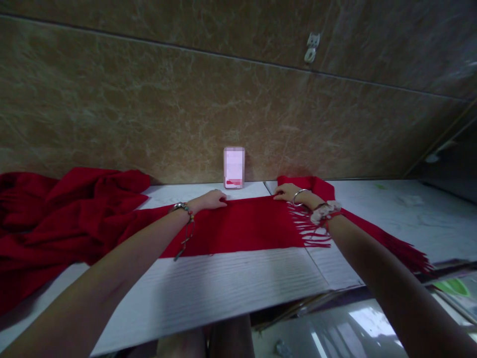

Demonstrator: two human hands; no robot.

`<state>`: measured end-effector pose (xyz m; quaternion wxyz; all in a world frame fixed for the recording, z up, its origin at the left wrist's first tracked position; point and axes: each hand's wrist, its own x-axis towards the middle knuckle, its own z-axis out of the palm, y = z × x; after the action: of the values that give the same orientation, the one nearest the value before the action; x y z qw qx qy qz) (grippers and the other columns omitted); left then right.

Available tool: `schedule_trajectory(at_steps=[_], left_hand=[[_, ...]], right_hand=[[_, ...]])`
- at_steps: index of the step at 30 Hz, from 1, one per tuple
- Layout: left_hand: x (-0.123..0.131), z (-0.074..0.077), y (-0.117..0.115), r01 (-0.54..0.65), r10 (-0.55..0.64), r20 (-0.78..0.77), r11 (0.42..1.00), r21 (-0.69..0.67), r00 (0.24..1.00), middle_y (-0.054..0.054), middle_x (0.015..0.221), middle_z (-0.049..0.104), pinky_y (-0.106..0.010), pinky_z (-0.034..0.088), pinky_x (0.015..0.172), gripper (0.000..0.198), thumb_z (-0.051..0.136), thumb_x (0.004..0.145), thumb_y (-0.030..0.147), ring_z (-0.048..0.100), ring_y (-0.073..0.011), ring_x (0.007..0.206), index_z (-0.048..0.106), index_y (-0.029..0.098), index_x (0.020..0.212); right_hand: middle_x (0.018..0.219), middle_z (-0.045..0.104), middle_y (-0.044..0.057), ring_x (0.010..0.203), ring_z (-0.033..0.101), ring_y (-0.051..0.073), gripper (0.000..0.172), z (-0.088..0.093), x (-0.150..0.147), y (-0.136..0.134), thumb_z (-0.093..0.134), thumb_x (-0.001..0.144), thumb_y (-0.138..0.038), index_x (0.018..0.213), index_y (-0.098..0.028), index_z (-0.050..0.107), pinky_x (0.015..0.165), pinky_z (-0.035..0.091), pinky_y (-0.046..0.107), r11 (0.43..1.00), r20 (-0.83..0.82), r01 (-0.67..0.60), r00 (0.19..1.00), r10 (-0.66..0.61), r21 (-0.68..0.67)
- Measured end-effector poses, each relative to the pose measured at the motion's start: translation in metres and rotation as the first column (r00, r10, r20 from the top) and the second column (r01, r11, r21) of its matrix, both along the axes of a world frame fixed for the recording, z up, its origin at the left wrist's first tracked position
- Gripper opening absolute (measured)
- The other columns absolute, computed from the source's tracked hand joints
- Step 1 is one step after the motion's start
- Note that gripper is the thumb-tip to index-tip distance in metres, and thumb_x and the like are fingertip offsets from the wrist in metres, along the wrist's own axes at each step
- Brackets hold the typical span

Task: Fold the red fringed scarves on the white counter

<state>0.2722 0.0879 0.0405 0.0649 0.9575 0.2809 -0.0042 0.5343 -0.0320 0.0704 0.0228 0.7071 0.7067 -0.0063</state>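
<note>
A red fringed scarf (246, 226) lies flat across the white board, its fringe pointing right. My left hand (213, 199) holds its far edge near the middle, fingers closed on the cloth. At the far right corner, by the start of the fringe, my right hand (286, 191) pinches the same edge. Behind and beneath my right forearm lies another red fringed piece (376, 233), running off to the right; whether it joins the flat one is hidden. To the left, crumpled red cloth (85, 214) is heaped up and meets the flat part.
A phone (234, 167) with a lit, blurred screen leans against the brown marbled wall (167, 99). The white wood-grain tabletop (238, 283) ends at a near edge above my legs. Below on the right are a glossy floor (335, 328) and a green basin (452, 287).
</note>
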Motion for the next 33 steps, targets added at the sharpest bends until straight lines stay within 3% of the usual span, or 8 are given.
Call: schedule_trajectory(at_steps=[4,6,10,12,16,23,28,33], left_hand=[[0.006,-0.003,0.005,-0.041,0.041,0.031,0.999,-0.011,0.999,-0.003,0.082,0.066,-0.022,0.04,0.064,0.021,0.05,0.073,0.025,0.056,-0.0152,0.072,0.064,0.015,0.084],[0.006,-0.005,0.005,-0.067,0.068,0.043,0.998,-0.018,0.997,-0.003,0.085,0.066,-0.021,0.04,0.064,0.021,0.05,0.072,0.023,0.057,-0.0152,0.073,0.064,0.015,0.086],[0.005,-0.007,0.006,-0.101,0.104,0.05,0.994,-0.05,0.993,-0.005,0.088,0.066,-0.021,0.041,0.065,0.023,0.05,0.073,0.024,0.057,-0.0156,0.075,0.064,0.013,0.089],[0.006,-0.006,0.005,-0.113,0.116,0.051,0.991,-0.068,0.992,-0.005,0.089,0.066,-0.021,0.041,0.065,0.024,0.049,0.074,0.024,0.058,-0.0152,0.075,0.064,0.013,0.09],[0.012,-0.005,0.002,-0.133,0.139,0.067,0.987,-0.09,0.988,-0.005,0.089,0.067,-0.019,0.042,0.064,0.025,0.048,0.074,0.021,0.059,-0.0142,0.074,0.064,0.013,0.092],[0.025,-0.007,0.001,-0.15,0.167,0.133,0.98,-0.131,0.977,-0.004,0.087,0.068,-0.019,0.043,0.067,0.025,0.05,0.069,0.016,0.06,-0.015,0.076,0.067,0.014,0.089],[0.032,-0.005,0.0,-0.144,0.179,0.179,0.97,-0.197,0.967,-0.004,0.086,0.068,-0.018,0.042,0.068,0.026,0.049,0.068,0.013,0.059,-0.0155,0.078,0.068,0.013,0.085],[0.036,-0.004,0.0,-0.146,0.214,0.224,0.948,-0.284,0.951,-0.003,0.072,0.068,-0.02,0.041,0.06,0.025,0.05,0.064,0.01,0.058,-0.0151,0.067,0.069,0.013,0.079]], right_hand=[[0.103,0.063,0.012,0.095,0.057,0.023,0.027,0.002,-0.013,0.002,0.049,0.079,-0.017,0.101,-0.013,0.064,0.083,0.043,0.032,0.989,0.068,0.116,0.99,-0.122,0.093],[0.114,0.057,0.016,0.105,0.051,0.026,0.033,-0.005,-0.029,-0.005,0.051,0.078,-0.018,0.11,-0.01,0.058,0.089,0.04,0.037,0.987,0.066,0.083,0.993,-0.093,0.141],[0.117,0.055,0.012,0.11,0.048,0.022,0.044,-0.026,-0.075,-0.038,0.058,0.075,-0.028,0.116,-0.013,0.053,0.094,0.038,0.036,0.938,-0.045,-0.324,0.942,0.331,0.127],[0.116,0.056,0.013,0.108,0.049,0.021,0.045,-0.032,-0.096,-0.056,0.058,0.075,-0.027,0.117,-0.012,0.052,0.093,0.04,0.035,0.908,-0.059,-0.405,0.909,0.413,0.109],[0.113,0.059,0.012,0.104,0.053,0.019,0.036,-0.032,-0.118,-0.076,0.049,0.079,-0.017,0.114,-0.012,0.054,0.088,0.042,0.032,0.909,-0.034,-0.412,0.909,0.415,0.064],[0.109,0.06,0.01,0.099,0.055,0.018,0.034,-0.032,-0.126,-0.08,0.047,0.08,-0.014,0.114,-0.014,0.053,0.077,0.046,0.028,0.896,0.059,-0.444,0.895,0.443,0.021],[0.09,0.064,0.01,0.084,0.058,0.018,0.03,-0.035,-0.144,-0.074,0.036,0.088,-0.014,0.113,-0.016,0.052,0.066,0.045,0.03,0.874,0.243,-0.483,0.855,0.458,0.055],[0.084,0.064,0.008,0.081,0.057,0.016,0.028,-0.043,-0.149,-0.07,0.035,0.09,-0.018,0.112,-0.019,0.052,0.064,0.043,0.027,0.86,0.312,-0.491,0.846,0.432,0.142]])
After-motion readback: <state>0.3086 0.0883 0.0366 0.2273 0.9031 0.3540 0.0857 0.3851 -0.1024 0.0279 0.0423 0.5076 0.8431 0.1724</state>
